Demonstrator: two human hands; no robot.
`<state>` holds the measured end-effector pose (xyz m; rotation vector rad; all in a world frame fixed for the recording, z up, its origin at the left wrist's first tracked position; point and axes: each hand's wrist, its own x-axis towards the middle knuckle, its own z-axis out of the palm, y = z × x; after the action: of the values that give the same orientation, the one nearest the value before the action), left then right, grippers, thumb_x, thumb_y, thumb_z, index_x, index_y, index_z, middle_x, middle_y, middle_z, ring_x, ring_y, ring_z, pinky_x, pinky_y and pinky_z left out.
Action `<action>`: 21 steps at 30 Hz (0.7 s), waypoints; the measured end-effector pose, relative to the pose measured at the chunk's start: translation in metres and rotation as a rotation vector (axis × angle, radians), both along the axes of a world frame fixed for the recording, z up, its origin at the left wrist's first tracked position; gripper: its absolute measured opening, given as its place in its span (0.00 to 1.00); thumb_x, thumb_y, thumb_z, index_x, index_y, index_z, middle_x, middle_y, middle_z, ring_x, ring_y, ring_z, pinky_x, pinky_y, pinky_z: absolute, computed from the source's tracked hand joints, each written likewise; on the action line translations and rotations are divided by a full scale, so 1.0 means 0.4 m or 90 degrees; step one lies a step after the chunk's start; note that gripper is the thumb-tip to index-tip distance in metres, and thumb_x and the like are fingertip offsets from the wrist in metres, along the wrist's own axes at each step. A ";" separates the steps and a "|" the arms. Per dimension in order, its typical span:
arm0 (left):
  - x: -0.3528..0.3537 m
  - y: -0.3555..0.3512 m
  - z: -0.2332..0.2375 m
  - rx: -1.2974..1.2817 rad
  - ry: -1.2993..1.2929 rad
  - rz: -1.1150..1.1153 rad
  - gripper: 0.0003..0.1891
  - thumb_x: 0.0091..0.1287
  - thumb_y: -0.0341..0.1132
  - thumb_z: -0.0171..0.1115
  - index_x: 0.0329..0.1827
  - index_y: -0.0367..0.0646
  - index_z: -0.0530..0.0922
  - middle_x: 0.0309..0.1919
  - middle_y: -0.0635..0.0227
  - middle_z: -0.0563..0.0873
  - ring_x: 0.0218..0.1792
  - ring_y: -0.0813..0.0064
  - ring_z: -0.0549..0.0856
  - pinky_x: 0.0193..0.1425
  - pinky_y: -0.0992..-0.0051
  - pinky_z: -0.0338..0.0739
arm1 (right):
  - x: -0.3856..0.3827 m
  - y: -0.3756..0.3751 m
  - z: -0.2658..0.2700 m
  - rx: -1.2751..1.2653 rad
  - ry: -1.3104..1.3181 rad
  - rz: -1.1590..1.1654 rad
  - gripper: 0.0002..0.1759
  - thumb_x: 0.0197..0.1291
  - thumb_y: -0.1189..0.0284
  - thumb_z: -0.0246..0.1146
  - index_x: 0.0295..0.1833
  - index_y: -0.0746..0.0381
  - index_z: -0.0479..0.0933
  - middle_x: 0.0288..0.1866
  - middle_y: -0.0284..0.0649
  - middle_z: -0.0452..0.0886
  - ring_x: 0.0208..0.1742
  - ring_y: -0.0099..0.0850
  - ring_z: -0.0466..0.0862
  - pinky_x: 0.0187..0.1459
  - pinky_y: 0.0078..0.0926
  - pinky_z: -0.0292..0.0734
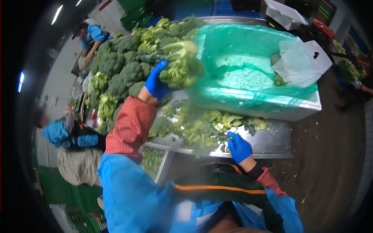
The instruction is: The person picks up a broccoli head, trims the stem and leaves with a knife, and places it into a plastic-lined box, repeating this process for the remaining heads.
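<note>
My left hand (157,82), in a blue glove, is raised over the table and closed around a broccoli head (179,66). Its thick pale stalk points up and its florets hang low, slightly blurred. My right hand (239,148), also gloved in blue, is at the table's near edge with its fingers curled; I cannot make out what is in them, if anything. Broccoli leaves and trimmings (202,130) lie beside it on the metal table (276,140). Behind my left hand rises a big heap of broccoli heads (130,73).
Right of the heap stands a white foam box (295,110) with a green plastic liner (244,35). A few broccoli heads (279,79) show in its right end, under a clear bag (299,64). Two people in blue (56,132) work at the left; another person (365,73) is far right.
</note>
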<state>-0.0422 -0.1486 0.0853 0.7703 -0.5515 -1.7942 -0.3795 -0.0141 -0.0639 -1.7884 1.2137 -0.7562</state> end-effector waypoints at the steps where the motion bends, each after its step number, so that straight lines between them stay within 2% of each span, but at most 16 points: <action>1: 0.025 0.051 -0.018 0.020 -0.014 0.006 0.29 0.67 0.49 0.59 0.68 0.46 0.67 0.60 0.58 0.77 0.58 0.55 0.79 0.62 0.44 0.71 | 0.015 -0.002 0.031 0.099 -0.052 -0.011 0.16 0.65 0.70 0.58 0.57 0.61 0.74 0.48 0.49 0.81 0.47 0.46 0.83 0.46 0.35 0.78; 3: 0.052 0.155 -0.059 0.057 -0.112 0.048 0.28 0.68 0.51 0.57 0.67 0.49 0.67 0.59 0.60 0.77 0.58 0.59 0.80 0.58 0.43 0.75 | 0.038 -0.007 0.043 0.082 -0.072 0.012 0.15 0.69 0.68 0.55 0.57 0.62 0.73 0.46 0.47 0.83 0.42 0.41 0.84 0.43 0.32 0.77; 5: 0.062 0.229 -0.089 0.156 0.005 0.072 0.27 0.68 0.51 0.57 0.67 0.50 0.68 0.60 0.62 0.77 0.58 0.59 0.79 0.58 0.42 0.75 | 0.053 -0.019 -0.030 0.007 -0.026 0.044 0.15 0.70 0.66 0.53 0.56 0.64 0.73 0.42 0.43 0.83 0.33 0.30 0.82 0.38 0.26 0.76; 6: 0.058 0.249 -0.117 0.168 -0.029 0.078 0.27 0.67 0.50 0.57 0.66 0.49 0.68 0.61 0.62 0.76 0.59 0.58 0.78 0.58 0.43 0.75 | 0.072 -0.017 -0.023 0.009 -0.083 0.021 0.16 0.71 0.65 0.52 0.55 0.65 0.74 0.35 0.39 0.82 0.27 0.22 0.77 0.32 0.23 0.73; 7: 0.036 0.276 -0.140 0.169 -0.087 0.108 0.27 0.68 0.50 0.57 0.65 0.47 0.69 0.59 0.61 0.77 0.58 0.58 0.79 0.59 0.46 0.76 | 0.077 -0.030 -0.039 -0.051 -0.006 0.053 0.16 0.71 0.64 0.52 0.53 0.64 0.74 0.29 0.37 0.80 0.27 0.23 0.77 0.31 0.24 0.72; 9: 0.041 0.299 -0.230 0.222 -0.082 0.042 0.30 0.66 0.52 0.59 0.67 0.48 0.68 0.60 0.61 0.78 0.59 0.58 0.79 0.58 0.48 0.77 | 0.106 -0.035 -0.036 -0.041 -0.085 0.024 0.15 0.72 0.63 0.52 0.52 0.64 0.75 0.26 0.37 0.77 0.26 0.22 0.76 0.30 0.24 0.71; 12: -0.022 0.325 -0.293 0.303 -0.074 0.008 0.29 0.65 0.54 0.61 0.66 0.52 0.69 0.58 0.64 0.80 0.56 0.61 0.81 0.55 0.51 0.79 | 0.136 -0.042 -0.010 -0.053 -0.050 0.034 0.14 0.71 0.64 0.52 0.50 0.62 0.75 0.28 0.42 0.79 0.27 0.31 0.80 0.31 0.29 0.74; 15: -0.089 0.317 -0.307 0.296 -0.180 0.045 0.29 0.65 0.55 0.61 0.66 0.56 0.68 0.58 0.66 0.79 0.56 0.63 0.81 0.51 0.52 0.81 | 0.148 -0.040 -0.001 -0.188 0.019 0.031 0.12 0.69 0.66 0.53 0.49 0.61 0.75 0.33 0.48 0.81 0.31 0.44 0.82 0.34 0.37 0.76; 16: -0.092 0.315 -0.305 0.296 -0.182 0.050 0.29 0.65 0.54 0.61 0.67 0.53 0.67 0.58 0.65 0.78 0.56 0.62 0.81 0.52 0.49 0.79 | 0.149 -0.041 0.012 -0.133 0.085 0.040 0.10 0.68 0.66 0.54 0.48 0.60 0.74 0.36 0.51 0.80 0.35 0.50 0.81 0.36 0.43 0.76; 18: -0.102 0.306 -0.292 0.294 -0.188 0.062 0.30 0.66 0.51 0.61 0.67 0.49 0.66 0.58 0.62 0.77 0.55 0.60 0.80 0.54 0.45 0.75 | 0.149 -0.047 0.002 -0.146 0.110 0.036 0.09 0.67 0.66 0.55 0.46 0.60 0.74 0.35 0.50 0.79 0.34 0.49 0.81 0.35 0.43 0.76; 21: -0.102 0.307 -0.296 0.297 -0.180 0.057 0.32 0.65 0.50 0.62 0.68 0.49 0.64 0.62 0.61 0.73 0.59 0.60 0.77 0.53 0.43 0.75 | 0.162 -0.065 -0.033 -0.236 0.197 0.030 0.06 0.65 0.68 0.54 0.41 0.59 0.72 0.34 0.48 0.79 0.33 0.48 0.81 0.34 0.43 0.76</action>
<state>-0.0828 -0.0260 -0.0332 1.3621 -0.2704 -1.7600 -0.3148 -0.0399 -0.0773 -2.2977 1.2841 -0.7312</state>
